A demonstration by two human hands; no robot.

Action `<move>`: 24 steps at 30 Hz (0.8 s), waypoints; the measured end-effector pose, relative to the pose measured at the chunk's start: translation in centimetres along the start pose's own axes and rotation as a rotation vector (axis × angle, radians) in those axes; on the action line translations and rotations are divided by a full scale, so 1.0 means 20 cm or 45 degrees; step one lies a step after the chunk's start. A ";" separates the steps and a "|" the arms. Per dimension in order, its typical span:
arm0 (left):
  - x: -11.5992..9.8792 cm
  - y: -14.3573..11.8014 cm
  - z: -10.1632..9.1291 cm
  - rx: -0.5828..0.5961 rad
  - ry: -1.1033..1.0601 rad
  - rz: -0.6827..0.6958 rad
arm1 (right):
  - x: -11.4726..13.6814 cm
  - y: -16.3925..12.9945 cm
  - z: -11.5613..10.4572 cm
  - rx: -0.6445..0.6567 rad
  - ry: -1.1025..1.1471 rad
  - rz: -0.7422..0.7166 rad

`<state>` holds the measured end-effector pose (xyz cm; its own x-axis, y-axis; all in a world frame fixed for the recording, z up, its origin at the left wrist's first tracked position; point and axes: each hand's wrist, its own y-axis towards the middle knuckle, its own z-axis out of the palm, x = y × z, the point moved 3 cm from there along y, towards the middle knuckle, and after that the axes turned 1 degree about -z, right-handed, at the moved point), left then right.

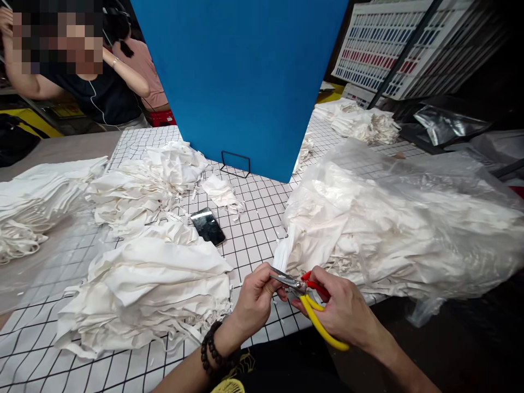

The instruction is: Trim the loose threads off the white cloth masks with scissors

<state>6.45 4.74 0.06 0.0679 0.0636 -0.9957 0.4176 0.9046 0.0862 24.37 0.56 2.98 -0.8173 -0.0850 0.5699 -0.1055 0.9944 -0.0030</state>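
In the head view, both of the person's forearms are reaching in from the near edge and meeting just near of the table's middle. The left hand is coming in from the near left, wrist bent slightly, a dark bead bracelet sitting around it. Its fingers are curling closed, the thumb and fingertips pinching at the metal blades of the scissors; whether a scrap of cloth is between them cannot be told. The right hand is coming in from the near right, palm turned leftward, fingers wrapped around the scissors' handles, one red and one yellow, with the yellow handle's loop curving out toward the near side below the hand. The blades are pointing left and appear nearly shut.

The scissors are hovering over the near edge of the white gridded table, just near of a narrow white strip that is hanging from the large heap of white cloth pieces in a clear plastic bag filling the right side. To the left of the hands, a stack of folded white cloth is lying on the table, with a further pile beyond it and another at the far left. A dark phone is lying flat between the piles. A blue board is standing upright at the far middle. At the far left, another person is leaning by the table.
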 end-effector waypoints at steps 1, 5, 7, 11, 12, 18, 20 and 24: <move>0.00 0.00 0.00 0.005 -0.001 -0.007 | 0.00 0.00 0.00 -0.009 -0.009 -0.010; 0.00 0.00 0.00 0.029 -0.013 -0.033 | 0.01 0.00 -0.02 -0.013 -0.023 -0.053; 0.00 0.01 -0.01 0.044 -0.023 -0.038 | 0.01 0.01 -0.02 0.001 -0.027 -0.061; 0.02 0.01 -0.01 0.064 -0.082 -0.057 | 0.01 0.02 -0.01 0.003 -0.038 -0.061; 0.03 0.00 -0.01 0.067 -0.105 -0.067 | 0.00 0.02 -0.01 -0.001 -0.035 -0.056; 0.04 0.01 -0.01 0.056 -0.196 -0.147 | -0.05 0.02 0.04 0.028 0.235 -0.030; 0.04 0.01 -0.01 0.040 -0.195 -0.158 | -0.07 0.01 0.05 0.102 0.456 -0.006; 0.03 0.01 -0.01 0.030 -0.264 -0.153 | -0.18 0.05 0.07 0.011 0.783 0.169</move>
<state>6.31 5.10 -0.49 0.2005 -0.1340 -0.9705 0.4550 0.8900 -0.0289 26.39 1.69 -0.20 -0.3485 0.0930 0.9327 -0.0327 0.9933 -0.1113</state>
